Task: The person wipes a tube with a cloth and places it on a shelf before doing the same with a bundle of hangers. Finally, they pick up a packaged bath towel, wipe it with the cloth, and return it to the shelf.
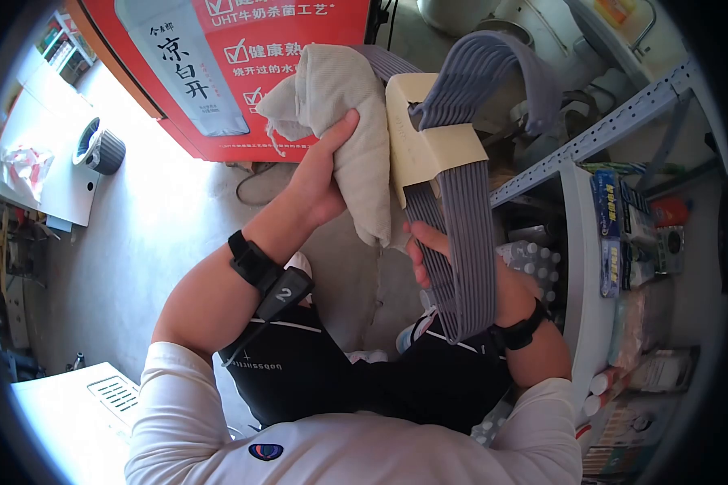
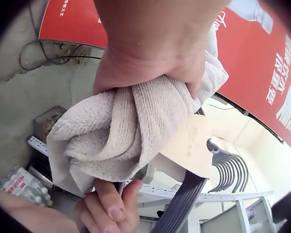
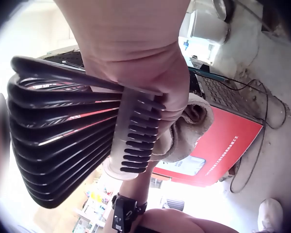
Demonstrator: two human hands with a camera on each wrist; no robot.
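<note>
My left hand (image 1: 329, 174) grips a folded beige towel (image 1: 356, 162), its thumb lying over the cloth. In the left wrist view the towel (image 2: 131, 131) hangs in thick folds below the hand. My right hand (image 1: 430, 246) holds a bundle of grey clothes hangers (image 1: 469, 250), its fingers reaching through the frames. A pale cardboard sleeve (image 1: 429, 137) wraps the bundle near the curved hooks. The towel lies against the sleeve's left side. In the right wrist view the stacked hangers (image 3: 63, 131) fan out beside the hand, whose fingers are partly hidden behind them.
A red carton (image 1: 259, 73) with a bottle printed on it stands ahead. A perforated metal shelf rail (image 1: 590, 145) and shelves with boxed goods (image 1: 623, 234) run along the right. A dark bin (image 1: 101, 147) stands at left, and bottles (image 1: 534, 263) sit low on the right.
</note>
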